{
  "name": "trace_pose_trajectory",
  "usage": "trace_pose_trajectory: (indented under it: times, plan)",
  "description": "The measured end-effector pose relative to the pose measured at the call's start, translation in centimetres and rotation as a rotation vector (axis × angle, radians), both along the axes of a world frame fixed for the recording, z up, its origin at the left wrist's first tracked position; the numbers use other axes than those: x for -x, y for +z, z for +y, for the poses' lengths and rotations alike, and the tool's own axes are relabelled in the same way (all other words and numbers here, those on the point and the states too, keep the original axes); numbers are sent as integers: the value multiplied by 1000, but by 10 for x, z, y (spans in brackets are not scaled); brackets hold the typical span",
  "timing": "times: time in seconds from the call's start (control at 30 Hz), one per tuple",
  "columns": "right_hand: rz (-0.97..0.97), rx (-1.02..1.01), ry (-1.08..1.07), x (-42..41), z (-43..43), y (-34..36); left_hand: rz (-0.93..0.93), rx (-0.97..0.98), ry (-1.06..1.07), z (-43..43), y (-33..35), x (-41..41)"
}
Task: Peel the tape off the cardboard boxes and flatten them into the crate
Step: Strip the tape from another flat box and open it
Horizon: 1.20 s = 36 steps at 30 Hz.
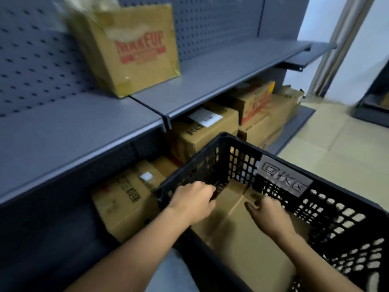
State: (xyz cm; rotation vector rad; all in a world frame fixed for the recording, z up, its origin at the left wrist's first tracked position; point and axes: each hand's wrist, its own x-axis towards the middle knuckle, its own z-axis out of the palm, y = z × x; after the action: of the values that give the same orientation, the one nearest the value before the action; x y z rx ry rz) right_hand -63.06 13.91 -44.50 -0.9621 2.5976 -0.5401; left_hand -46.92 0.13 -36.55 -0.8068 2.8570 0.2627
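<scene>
Brown flattened cardboard box (242, 239) lies inside black plastic lattice crate (336, 220) | left hand (192, 200) grips crate's left wall | right hand (268, 214) curls round cardboard's fold | judgement: steady crate, press panel flat toward far corner, edges under rim

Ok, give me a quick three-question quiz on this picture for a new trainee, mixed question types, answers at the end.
1. True or false: the crate already has flattened cardboard in it.
2. Where does the box printed MAKEUP stand? A) on the floor B) on the upper shelf C) inside the crate
3. Fill in: the crate's plastic is ____ in colour.

Key: 1 true; 2 B; 3 black.
</scene>
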Motion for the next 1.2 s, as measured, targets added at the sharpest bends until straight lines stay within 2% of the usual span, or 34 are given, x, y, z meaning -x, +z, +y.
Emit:
trace_pose_trajectory:
  times: [0.17, 0.37, 0.63, 0.77, 0.87, 1.03, 1.2]
  plan:
    - [76, 429, 168, -52, -16, 104, 199, 30, 125, 2, 55, -83]
    - [105, 681, 403, -161, -48, 188, 360, 156, 345, 6, 122, -203]
    - [89, 666, 754, -308, -109, 253, 539, 388, 617, 23, 194, -355]
    - [-37, 656, 921, -376, -132, 267, 643, 515, 805, 30, 209, -437]
    - [-139, 706, 1019, -431, -144, 280, 825, 597, 930, 38, 214, -497]
    - [-283, 667, 1246, -529, -148, 313, 1082, 744, 1134, 50, 218, -575]
    - [-364, 729, 1345, -609, -156, 333, 1151, 724, 1296, 51, 215, -613]
